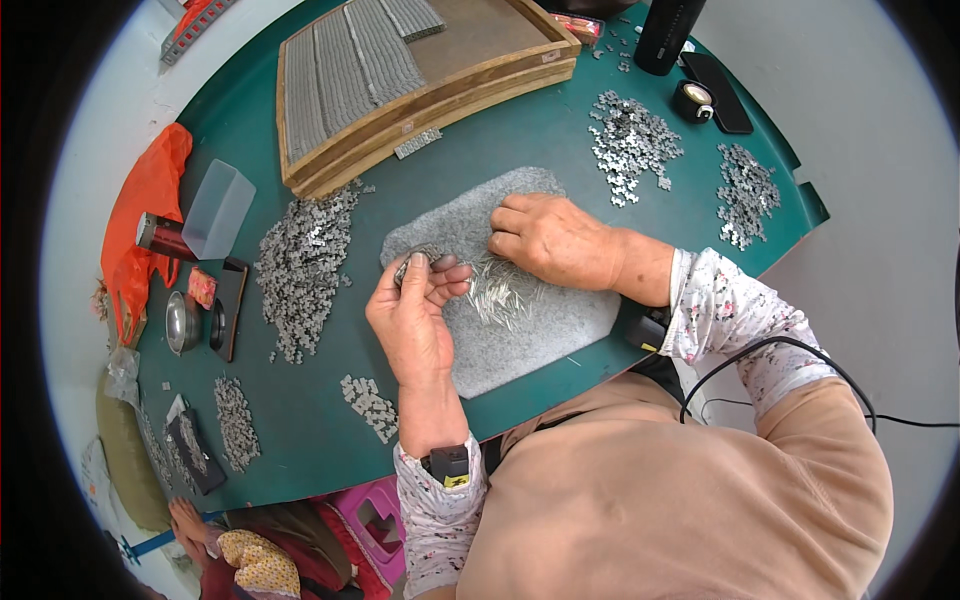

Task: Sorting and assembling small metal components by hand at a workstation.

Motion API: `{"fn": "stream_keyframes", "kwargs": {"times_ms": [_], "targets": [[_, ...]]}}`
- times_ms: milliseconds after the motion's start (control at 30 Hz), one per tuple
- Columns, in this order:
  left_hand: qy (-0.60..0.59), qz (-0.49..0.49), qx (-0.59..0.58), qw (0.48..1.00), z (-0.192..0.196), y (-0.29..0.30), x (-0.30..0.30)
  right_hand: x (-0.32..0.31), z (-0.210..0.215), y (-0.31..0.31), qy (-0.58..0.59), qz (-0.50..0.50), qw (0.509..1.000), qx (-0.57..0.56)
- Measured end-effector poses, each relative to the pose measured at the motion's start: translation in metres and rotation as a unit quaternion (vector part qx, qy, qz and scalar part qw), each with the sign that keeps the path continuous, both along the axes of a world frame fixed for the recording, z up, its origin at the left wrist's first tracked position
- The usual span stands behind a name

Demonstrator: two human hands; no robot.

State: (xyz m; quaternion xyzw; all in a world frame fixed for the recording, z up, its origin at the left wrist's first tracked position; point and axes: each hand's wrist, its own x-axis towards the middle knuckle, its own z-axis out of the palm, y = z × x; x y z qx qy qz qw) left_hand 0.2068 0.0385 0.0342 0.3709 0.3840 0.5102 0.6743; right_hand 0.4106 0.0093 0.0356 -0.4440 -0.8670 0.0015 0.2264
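My left hand [415, 325] is closed over the left part of a grey felt pad [560, 340]. Between its thumb and fingers sits a small dark grey metal piece [402, 270], partly covered by the thumb. My right hand [560, 240] rests at the pad's upper right with its fingers curled together. Whatever those fingertips hold, if anything, is hidden. Between the two hands, a loose heap of thin silvery pins [500, 297] lies on the felt.
Heaps of small metal parts lie left [305, 270] and right [632, 145] of the pad. Beyond it stands a wooden tray [470, 65] with rows of grey pieces. A clear plastic box [218, 210], a black bottle [668, 35] and another person's hand [190, 522] are around the edges.
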Motion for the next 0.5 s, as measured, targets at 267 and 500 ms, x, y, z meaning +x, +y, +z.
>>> {"fn": "stream_keyframes", "kwargs": {"times_ms": [267, 500], "targets": [[-0.004, -0.008, 0.006, 1.000, -0.003, 0.001, 0.000, 0.005, -0.003, -0.001, 0.026, -0.102, 0.994, -0.016], [0.001, -0.009, -0.005, 1.000, -0.005, 0.001, 0.001, 0.010, 0.004, -0.012, 0.023, -0.023, 0.999, 0.018]]}}
